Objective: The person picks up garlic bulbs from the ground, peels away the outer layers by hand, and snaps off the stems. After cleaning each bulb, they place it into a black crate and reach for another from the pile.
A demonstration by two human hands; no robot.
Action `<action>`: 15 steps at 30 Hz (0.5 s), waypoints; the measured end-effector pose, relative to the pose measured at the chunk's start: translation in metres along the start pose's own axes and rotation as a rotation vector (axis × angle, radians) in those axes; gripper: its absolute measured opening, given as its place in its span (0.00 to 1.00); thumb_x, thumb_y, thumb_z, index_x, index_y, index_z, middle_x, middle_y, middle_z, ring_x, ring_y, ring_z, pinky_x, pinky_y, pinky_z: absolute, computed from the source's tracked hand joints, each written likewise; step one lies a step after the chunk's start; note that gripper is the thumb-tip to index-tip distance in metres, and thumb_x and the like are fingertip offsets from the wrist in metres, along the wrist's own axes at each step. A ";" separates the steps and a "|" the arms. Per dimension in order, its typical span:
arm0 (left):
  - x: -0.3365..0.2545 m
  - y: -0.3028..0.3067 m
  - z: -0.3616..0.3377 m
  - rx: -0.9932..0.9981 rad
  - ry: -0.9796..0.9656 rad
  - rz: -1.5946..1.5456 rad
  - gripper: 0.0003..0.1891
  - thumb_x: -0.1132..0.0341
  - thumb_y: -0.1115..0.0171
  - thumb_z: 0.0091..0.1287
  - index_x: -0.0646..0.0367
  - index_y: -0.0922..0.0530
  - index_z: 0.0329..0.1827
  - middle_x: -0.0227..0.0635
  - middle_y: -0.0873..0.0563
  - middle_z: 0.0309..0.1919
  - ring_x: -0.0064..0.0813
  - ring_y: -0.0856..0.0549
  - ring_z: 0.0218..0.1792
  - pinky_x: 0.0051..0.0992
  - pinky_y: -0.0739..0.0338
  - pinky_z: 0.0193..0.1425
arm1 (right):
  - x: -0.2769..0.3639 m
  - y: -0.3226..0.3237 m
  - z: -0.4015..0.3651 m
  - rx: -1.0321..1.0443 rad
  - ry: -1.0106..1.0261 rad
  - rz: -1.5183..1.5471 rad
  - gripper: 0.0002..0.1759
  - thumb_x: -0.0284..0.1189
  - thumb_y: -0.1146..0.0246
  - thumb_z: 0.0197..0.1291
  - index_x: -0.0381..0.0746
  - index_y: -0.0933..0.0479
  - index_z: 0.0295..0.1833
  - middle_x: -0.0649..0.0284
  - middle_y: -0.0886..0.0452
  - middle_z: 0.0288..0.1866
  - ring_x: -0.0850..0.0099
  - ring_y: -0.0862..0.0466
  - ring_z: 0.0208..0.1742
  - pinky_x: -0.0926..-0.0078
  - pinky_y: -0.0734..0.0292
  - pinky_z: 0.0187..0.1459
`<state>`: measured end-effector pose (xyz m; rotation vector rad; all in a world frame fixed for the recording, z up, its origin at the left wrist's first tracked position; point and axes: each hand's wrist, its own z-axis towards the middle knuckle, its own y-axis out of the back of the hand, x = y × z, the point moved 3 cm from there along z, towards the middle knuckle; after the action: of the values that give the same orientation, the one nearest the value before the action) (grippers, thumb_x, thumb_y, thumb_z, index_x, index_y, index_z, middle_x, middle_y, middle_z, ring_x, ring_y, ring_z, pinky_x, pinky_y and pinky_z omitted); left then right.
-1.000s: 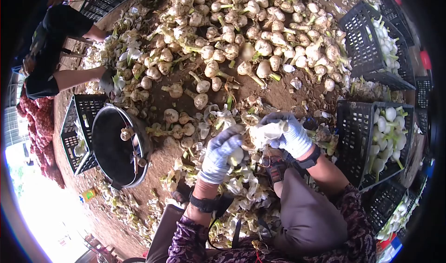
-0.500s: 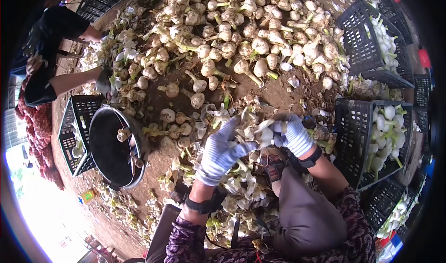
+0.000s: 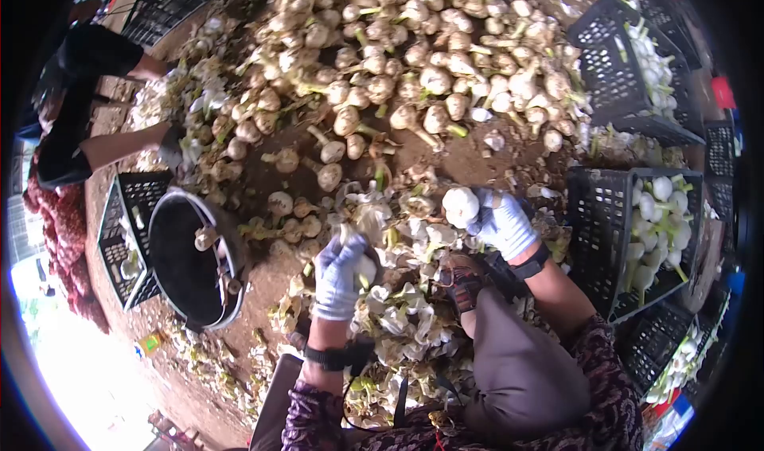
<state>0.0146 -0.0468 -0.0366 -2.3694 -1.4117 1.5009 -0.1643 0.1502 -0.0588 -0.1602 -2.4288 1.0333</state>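
Note:
My right hand (image 3: pixel 504 226), in a striped white glove, grips a clean white garlic bulb (image 3: pixel 461 206) by its side, over the floor ahead of my knee. Lower and to the left, my left hand (image 3: pixel 338 276), also gloved, is closed with pale garlic skin (image 3: pixel 365 270) showing at its fingers. Loose peelings (image 3: pixel 406 312) lie below and between the hands. Beyond them spreads a large pile of unpeeled garlic (image 3: pixel 382 85) with earthy skins and cut stems.
A black bucket (image 3: pixel 163 272) with tools across its rim stands at left, beside a black crate (image 3: pixel 119 280). At right, a black crate (image 3: pixel 593 236) holds white garlic bulbs (image 3: pixel 659 228); another crate (image 3: pixel 609 65) tilts behind it. A co-worker's arm (image 3: pixel 127 144) reaches in from the left.
My hands have moved apart. The left went down and left with skin from the bulb; the right keeps the bulb, which now shows smooth and white.

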 end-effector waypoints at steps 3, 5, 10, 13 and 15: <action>-0.014 -0.038 0.005 -0.308 0.165 -0.117 0.19 0.52 0.47 0.67 0.62 0.24 0.32 0.40 0.19 0.22 0.32 0.19 0.20 0.28 0.22 0.23 | -0.004 -0.003 0.003 0.303 0.093 -0.114 0.15 0.30 0.38 0.54 0.31 0.23 0.44 0.56 0.17 0.40 0.66 0.16 0.38 0.72 0.19 0.35; -0.006 -0.045 0.015 -0.288 0.147 -0.169 0.20 0.50 0.46 0.66 0.61 0.24 0.34 0.39 0.19 0.24 0.32 0.18 0.23 0.29 0.21 0.26 | -0.002 -0.024 -0.007 0.430 -0.006 -0.363 0.14 0.30 0.37 0.54 0.32 0.22 0.43 0.57 0.17 0.38 0.69 0.16 0.36 0.73 0.19 0.38; 0.001 -0.078 0.015 -0.271 -0.079 0.097 0.18 0.52 0.47 0.68 0.59 0.24 0.47 0.36 0.19 0.34 0.27 0.19 0.33 0.26 0.21 0.37 | -0.003 -0.081 -0.032 0.400 0.323 -0.968 0.11 0.25 0.39 0.54 0.36 0.22 0.44 0.67 0.18 0.31 0.77 0.19 0.35 0.80 0.24 0.37; -0.003 -0.095 0.016 0.021 0.206 -0.156 0.20 0.55 0.48 0.69 0.60 0.27 0.56 0.33 0.20 0.45 0.23 0.21 0.43 0.21 0.25 0.43 | 0.013 -0.073 -0.029 0.392 0.250 -0.936 0.11 0.22 0.40 0.53 0.37 0.21 0.43 0.69 0.19 0.29 0.80 0.19 0.33 0.81 0.26 0.32; -0.009 -0.094 0.013 -0.114 0.006 0.230 0.23 0.53 0.45 0.66 0.61 0.28 0.56 0.33 0.19 0.42 0.25 0.20 0.41 0.20 0.25 0.44 | 0.052 -0.068 -0.040 0.269 0.280 -0.526 0.09 0.22 0.38 0.51 0.32 0.20 0.39 0.59 0.16 0.34 0.77 0.18 0.32 0.80 0.22 0.32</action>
<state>-0.0596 -0.0024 0.0036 -2.6838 -1.2939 1.4939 -0.1850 0.1433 0.0333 0.3806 -1.9057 0.9958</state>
